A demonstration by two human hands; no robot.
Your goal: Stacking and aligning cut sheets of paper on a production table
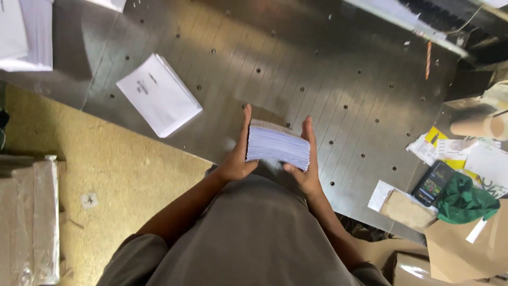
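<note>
Metal surface [296, 69], perforated with small holes, fills most of the view, with a flat white paper bundle [159, 94] lying well left of the hands. Between them stands a thick stack of sheets [277, 145], long axis running hand to hand; left hand [236, 159] and right hand [306, 164] each grip one end, equally near.

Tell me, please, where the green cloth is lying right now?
The green cloth lies at the right edge of the head view, beside a dark phone and atop brown cardboard.
</note>
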